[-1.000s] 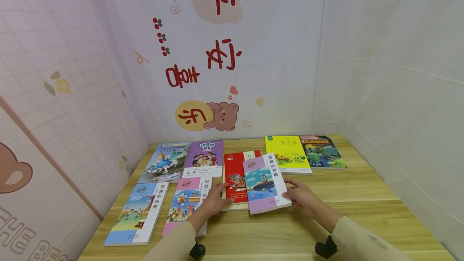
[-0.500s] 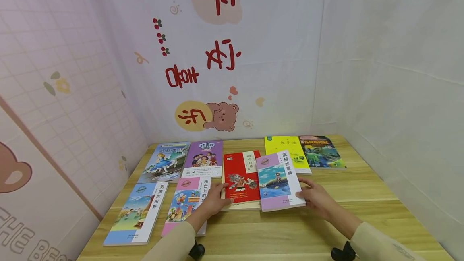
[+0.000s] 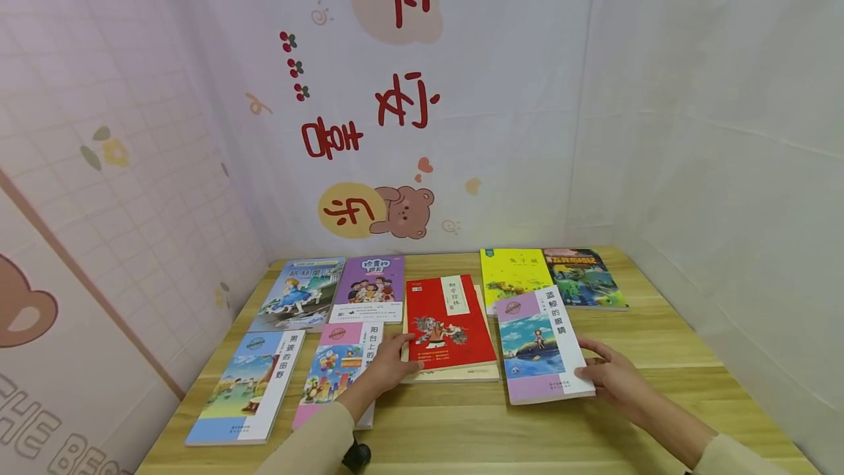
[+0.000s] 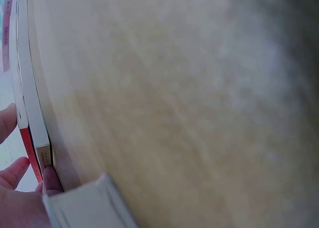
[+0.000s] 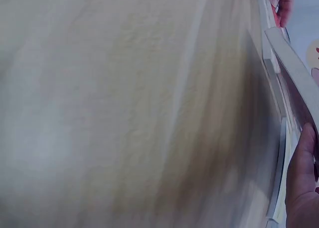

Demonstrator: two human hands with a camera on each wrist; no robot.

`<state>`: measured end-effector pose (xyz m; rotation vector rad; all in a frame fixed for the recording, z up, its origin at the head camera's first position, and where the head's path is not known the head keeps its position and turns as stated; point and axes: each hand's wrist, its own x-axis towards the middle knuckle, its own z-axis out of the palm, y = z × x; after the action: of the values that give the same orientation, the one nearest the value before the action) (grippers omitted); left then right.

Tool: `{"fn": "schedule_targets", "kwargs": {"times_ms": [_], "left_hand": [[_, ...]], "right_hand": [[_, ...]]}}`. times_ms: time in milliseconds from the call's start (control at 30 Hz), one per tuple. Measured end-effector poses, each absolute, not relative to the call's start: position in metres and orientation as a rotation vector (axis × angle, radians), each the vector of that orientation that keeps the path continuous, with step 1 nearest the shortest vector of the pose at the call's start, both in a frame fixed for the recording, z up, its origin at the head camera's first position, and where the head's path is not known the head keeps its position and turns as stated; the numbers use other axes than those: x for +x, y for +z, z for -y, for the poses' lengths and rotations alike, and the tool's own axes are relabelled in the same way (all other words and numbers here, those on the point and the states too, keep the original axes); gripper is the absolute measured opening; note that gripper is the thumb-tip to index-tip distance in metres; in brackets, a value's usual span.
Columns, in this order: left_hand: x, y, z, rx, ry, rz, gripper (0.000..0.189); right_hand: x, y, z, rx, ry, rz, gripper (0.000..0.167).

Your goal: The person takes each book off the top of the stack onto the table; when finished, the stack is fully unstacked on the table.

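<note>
My right hand (image 3: pixel 616 380) grips the right edge of a paperback book with a lake picture and a purple-and-white cover (image 3: pixel 532 343). In the right wrist view that book (image 5: pixel 294 63) is raised off the table and seen edge-on. My left hand (image 3: pixel 387 366) holds the left edge of a red book (image 3: pixel 455 347), its fingers at the lower left corner. Under the red book a cream-coloured book (image 3: pixel 486 372) pokes out at the right and bottom. Edge-on in the left wrist view, the two books' spines (image 4: pixel 32 88) lie against each other beside my fingers.
Behind lie a yellow book (image 3: pixel 514 270) and a dark green one (image 3: pixel 583 277). At the left lie a blue-grey book (image 3: pixel 300 292), a purple book (image 3: pixel 372 281), a blue book (image 3: pixel 247 387) and a pink book (image 3: pixel 330 372). Patterned cloth walls (image 3: pixel 514 94) enclose the wooden table (image 3: pixel 448 438).
The purple-and-white book has moved right with my right hand, off the red book, which now shows its whole cover. My left hand has stayed in place.
</note>
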<state>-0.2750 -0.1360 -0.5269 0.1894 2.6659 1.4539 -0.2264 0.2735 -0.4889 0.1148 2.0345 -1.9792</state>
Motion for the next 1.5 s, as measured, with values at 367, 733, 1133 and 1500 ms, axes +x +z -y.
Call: {"fn": "schedule_targets", "kwargs": {"times_ms": [367, 733, 1133, 1500], "left_hand": [[-0.274, -0.526, 0.136, 0.199, 1.46, -2.661, 0.063], [-0.274, -0.525, 0.135, 0.173, 1.476, -2.651, 0.063], [-0.272, -0.523, 0.135, 0.129, 1.465, -2.657, 0.073], [-0.275, -0.521, 0.138, 0.126, 1.408, -2.652, 0.07]], "right_hand": [[-0.217, -0.5, -0.285, 0.107, -1.927, -1.998, 0.074], [-0.225, -0.482, -0.268, 0.026, -1.281, -2.669, 0.08], [-0.248, -0.477, -0.214, 0.055, -1.522, -2.524, 0.066], [-0.267, -0.492, -0.165, 0.011, -1.621, -2.498, 0.061]]}}
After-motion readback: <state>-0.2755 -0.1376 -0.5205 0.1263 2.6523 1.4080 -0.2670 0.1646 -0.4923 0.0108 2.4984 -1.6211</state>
